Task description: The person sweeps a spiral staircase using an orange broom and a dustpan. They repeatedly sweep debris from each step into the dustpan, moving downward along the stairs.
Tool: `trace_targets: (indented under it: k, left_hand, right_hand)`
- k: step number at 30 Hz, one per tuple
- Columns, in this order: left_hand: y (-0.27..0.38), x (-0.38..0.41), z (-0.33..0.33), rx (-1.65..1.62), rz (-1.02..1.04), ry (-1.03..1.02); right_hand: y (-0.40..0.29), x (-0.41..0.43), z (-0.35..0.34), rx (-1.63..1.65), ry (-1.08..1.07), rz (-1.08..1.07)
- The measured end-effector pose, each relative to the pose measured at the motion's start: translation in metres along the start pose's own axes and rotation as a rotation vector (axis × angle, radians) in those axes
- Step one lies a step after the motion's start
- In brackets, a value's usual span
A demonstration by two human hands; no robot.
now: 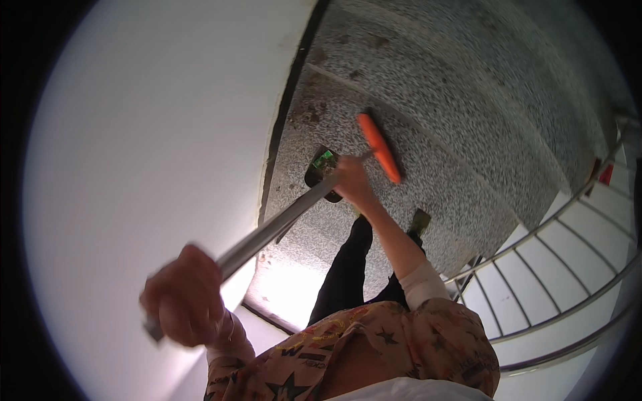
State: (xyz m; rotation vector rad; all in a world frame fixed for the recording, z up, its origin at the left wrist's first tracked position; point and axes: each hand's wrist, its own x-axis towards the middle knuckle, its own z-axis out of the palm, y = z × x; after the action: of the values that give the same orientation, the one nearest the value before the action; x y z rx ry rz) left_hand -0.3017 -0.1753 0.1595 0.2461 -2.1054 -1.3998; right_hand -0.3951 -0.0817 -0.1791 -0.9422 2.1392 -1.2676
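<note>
A broom with an orange head (pixel 379 148) and a grey pole (pixel 273 230) runs diagonally across the view. My left hand (pixel 183 295) is wrapped around the pole near its top end, close to the camera and slightly blurred. Lower down the same pole, my right hand (pixel 351 179) grips it not far from the head. The orange head rests on or just above the speckled floor (pixel 346 120); which one I cannot tell. Partly behind my right hand lies a dark dustpan (pixel 313 175) containing debris and a green wrapper (pixel 323 158).
A white wall (pixel 165 125) with a dark skirting strip (pixel 286 105) rises on the left. Speckled stair steps (pixel 451 85) cross the upper right. A curved metal railing (pixel 531 233) borders the right side. Dirt specks (pixel 313 113) lie near the wall. My shoe (pixel 420 220) stands on the floor.
</note>
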Motion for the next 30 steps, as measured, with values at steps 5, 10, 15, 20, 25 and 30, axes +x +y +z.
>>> trace_targets:
  k: [5, 10, 15, 20, 25, 30]
  left_hand:
    - [-0.088, -0.008, -0.022, -0.303, -0.257, 0.336]
    - [-0.115, -0.013, -0.034, -0.139, -0.236, 0.561]
    - [-0.107, 0.000, -0.040, 0.008, -0.228, 0.603]
    - [-0.073, 0.002, -0.068, -0.071, -0.010, 0.513]
    - [-0.123, 0.020, -0.077, -0.078, -0.183, 0.473]
    - [-0.096, 0.020, -0.091, -0.073, -0.127, 0.428]
  right_hand:
    - [0.059, 0.074, 0.034, -0.165, -0.080, 0.025]
    - [0.048, 0.156, 0.103, -0.007, -0.055, -0.190]
    - [0.031, 0.186, 0.111, -0.201, -0.680, -0.201]
    - [-0.016, 0.170, 0.075, -0.086, -0.574, -0.308]
    - [0.009, 0.210, 0.082, -0.059, -0.404, -0.272]
    - [-0.018, 0.194, 0.089, -0.130, -0.712, -0.184]
